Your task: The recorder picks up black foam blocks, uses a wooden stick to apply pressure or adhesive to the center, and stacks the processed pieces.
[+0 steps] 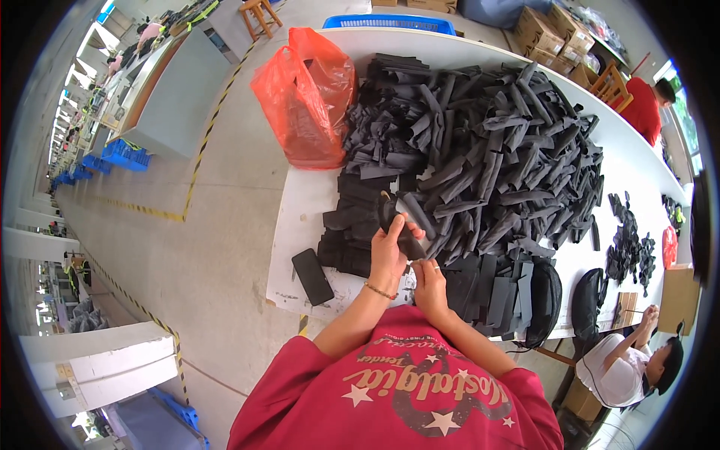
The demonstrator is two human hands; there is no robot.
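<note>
My left hand [390, 246] is closed around a black fabric strip [409, 246], thumb pressed on top, and part of the strip stands up above the fingers. Just below it, my right hand [430, 282] pinches at the strip's lower end; its fingertips partly hide that end. Beyond both hands spreads a large heap of black fabric strips [510, 157], many of them curled. Flatter black pieces [349, 225] lie in stacks left of my hands. More flat strips [487, 289] are laid out to the right, close to my right forearm.
The white table [296, 217] also bears a black phone [312, 276], a red plastic bag [307, 105], black pouches [545, 300] and a small black pile [628, 244]. A blue basket [390, 25] stands beyond its far edge. Seated at right is a person in white [615, 367]; another wears red [641, 109].
</note>
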